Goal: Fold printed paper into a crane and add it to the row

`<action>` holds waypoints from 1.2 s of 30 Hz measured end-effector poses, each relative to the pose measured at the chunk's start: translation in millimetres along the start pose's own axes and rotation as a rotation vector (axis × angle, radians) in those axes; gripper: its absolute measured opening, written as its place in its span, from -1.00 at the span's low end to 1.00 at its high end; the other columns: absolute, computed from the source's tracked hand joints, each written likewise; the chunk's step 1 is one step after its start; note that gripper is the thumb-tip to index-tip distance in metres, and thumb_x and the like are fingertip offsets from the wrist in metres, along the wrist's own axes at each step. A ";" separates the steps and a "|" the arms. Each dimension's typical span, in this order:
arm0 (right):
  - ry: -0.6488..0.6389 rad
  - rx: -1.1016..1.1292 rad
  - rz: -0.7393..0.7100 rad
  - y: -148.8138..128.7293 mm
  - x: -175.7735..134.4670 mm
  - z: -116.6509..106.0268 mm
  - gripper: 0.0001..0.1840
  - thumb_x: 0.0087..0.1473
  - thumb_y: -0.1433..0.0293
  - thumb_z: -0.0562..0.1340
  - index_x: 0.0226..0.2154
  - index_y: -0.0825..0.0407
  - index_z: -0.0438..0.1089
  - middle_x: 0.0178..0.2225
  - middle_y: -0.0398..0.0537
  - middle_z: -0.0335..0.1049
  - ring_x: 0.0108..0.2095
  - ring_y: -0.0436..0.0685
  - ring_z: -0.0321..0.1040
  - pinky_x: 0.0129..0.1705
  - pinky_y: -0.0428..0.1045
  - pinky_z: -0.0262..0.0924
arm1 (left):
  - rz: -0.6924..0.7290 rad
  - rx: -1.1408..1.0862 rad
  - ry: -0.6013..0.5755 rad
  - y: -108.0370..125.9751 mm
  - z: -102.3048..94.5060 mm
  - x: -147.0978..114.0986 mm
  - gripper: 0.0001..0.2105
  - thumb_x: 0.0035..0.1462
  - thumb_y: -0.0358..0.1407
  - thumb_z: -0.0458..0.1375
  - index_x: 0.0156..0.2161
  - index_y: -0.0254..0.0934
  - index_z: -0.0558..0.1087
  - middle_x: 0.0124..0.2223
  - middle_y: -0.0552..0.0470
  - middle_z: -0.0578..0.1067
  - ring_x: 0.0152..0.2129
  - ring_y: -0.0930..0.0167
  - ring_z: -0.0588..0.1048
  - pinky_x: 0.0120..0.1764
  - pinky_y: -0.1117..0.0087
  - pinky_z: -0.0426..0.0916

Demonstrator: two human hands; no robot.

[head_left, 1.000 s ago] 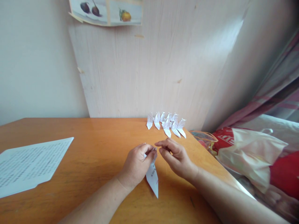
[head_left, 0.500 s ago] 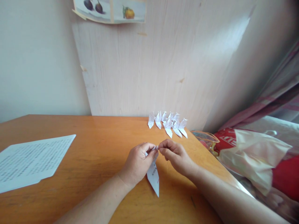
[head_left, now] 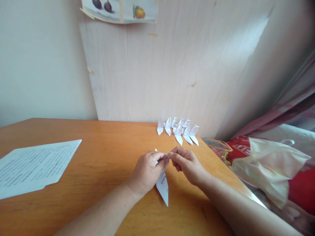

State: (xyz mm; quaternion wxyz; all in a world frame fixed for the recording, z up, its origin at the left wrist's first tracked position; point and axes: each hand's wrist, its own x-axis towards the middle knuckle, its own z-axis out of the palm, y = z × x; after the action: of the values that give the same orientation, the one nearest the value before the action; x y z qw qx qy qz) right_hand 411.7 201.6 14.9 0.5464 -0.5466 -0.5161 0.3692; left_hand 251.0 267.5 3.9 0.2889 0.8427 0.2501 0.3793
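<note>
A partly folded white paper crane (head_left: pixel 162 189) with printed characters hangs just over the desk, one pointed wing toward me. My left hand (head_left: pixel 148 170) pinches it between thumb and fingers and covers its upper left part. At the crane's small upper right tip, the thumb and forefinger of my right hand (head_left: pixel 186 165) are closed together. The tip itself is mostly hidden by the fingers. Beyond my hands, several finished paper cranes (head_left: pixel 178 136) stand grouped at the back right of the desk.
Printed sheets of paper (head_left: pixel 39 165) lie stacked on the left of the wooden desk (head_left: pixel 105 154). Off the desk's right edge are a cream plastic bag (head_left: pixel 265 164) and red bags (head_left: pixel 302 186). A pale board (head_left: pixel 159 75) with fruit pictures (head_left: pixel 140 14) stands behind.
The fingers of both hands have shifted slightly at the crane's tip, my left thumb and fingers closing nearer to it. A white point now shows above my left hand. The camera view has moved slightly.
</note>
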 end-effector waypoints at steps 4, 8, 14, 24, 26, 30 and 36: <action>-0.009 -0.006 -0.007 0.9 1.2 0.2 -0.69 0.12 0.17 0.25 -0.49 0.04 0.31 -0.65 -0.26 0.21 -0.66 -0.08 0.09 -0.60 -0.11 -0.06 | 0.010 0.015 -0.005 2.0 -0.5 0.5 -0.75 0.29 -0.24 0.09 -0.38 -0.24 0.54 -0.46 0.08 0.49 -0.49 0.47 0.43 -0.42 0.50 0.24; -0.004 -0.012 0.006 0.9 2.1 -0.5 -0.69 0.12 0.18 0.23 -0.50 0.03 0.31 -0.65 -0.25 0.22 -0.66 -0.08 0.10 -0.60 -0.11 -0.05 | 0.003 0.007 -0.022 2.3 -0.9 0.4 -0.75 0.29 -0.23 0.10 -0.36 -0.24 0.55 -0.45 0.08 0.50 -0.48 0.47 0.44 -0.40 0.50 0.25; -0.002 -0.019 0.013 0.4 1.9 -0.5 -0.73 0.11 0.22 0.22 -0.51 0.04 0.32 -0.65 -0.24 0.24 -0.67 -0.08 0.11 -0.61 -0.11 -0.04 | -0.021 -0.007 -0.030 2.7 -0.4 0.7 -0.79 0.26 -0.25 0.13 -0.33 -0.24 0.57 -0.41 0.06 0.54 -0.45 0.46 0.46 -0.39 0.50 0.26; 0.016 -0.028 0.050 0.3 2.6 -2.8 -0.78 0.07 0.26 0.25 -0.49 0.04 0.35 -0.66 -0.24 0.25 -0.67 -0.08 0.10 -0.61 -0.11 -0.06 | -0.020 -0.026 -0.021 4.6 0.0 -0.2 -0.80 0.27 -0.27 0.13 -0.24 -0.21 0.62 -0.38 0.09 0.58 -0.48 0.49 0.45 -0.40 0.51 0.26; 0.022 -0.022 0.059 -0.3 2.4 -2.7 -0.79 0.06 0.27 0.24 -0.50 0.04 0.36 -0.66 -0.25 0.25 -0.68 -0.08 0.09 -0.61 -0.11 -0.07 | -0.008 -0.036 -0.025 5.8 -0.8 -0.4 -0.79 0.27 -0.25 0.13 -0.26 -0.19 0.62 -0.40 0.10 0.58 -0.49 0.49 0.45 -0.41 0.51 0.25; 0.030 -0.017 0.072 -0.8 2.7 -2.1 -0.81 0.04 0.28 0.24 -0.50 0.04 0.36 -0.67 -0.25 0.24 -0.68 -0.08 0.07 -0.62 -0.11 -0.09 | 0.005 -0.034 -0.018 6.6 -1.6 0.1 -0.78 0.28 -0.24 0.13 -0.27 -0.20 0.62 -0.39 0.09 0.59 -0.49 0.49 0.45 -0.42 0.50 0.24; 0.020 0.045 0.092 1.2 4.3 -3.3 -0.81 0.03 0.29 0.25 -0.51 0.04 0.36 -0.68 -0.26 0.21 -0.69 -0.10 0.03 -0.63 -0.11 -0.15 | 0.011 -0.012 -0.021 5.8 -1.8 0.6 -0.77 0.28 -0.23 0.12 -0.29 -0.19 0.62 -0.43 0.09 0.56 -0.50 0.48 0.43 -0.43 0.50 0.22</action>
State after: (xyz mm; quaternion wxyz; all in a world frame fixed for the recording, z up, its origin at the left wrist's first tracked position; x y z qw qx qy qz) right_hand 416.0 205.2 14.9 0.5460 -0.5610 -0.4767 0.3999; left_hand 251.1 264.3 9.2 0.2946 0.8463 0.2403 0.3732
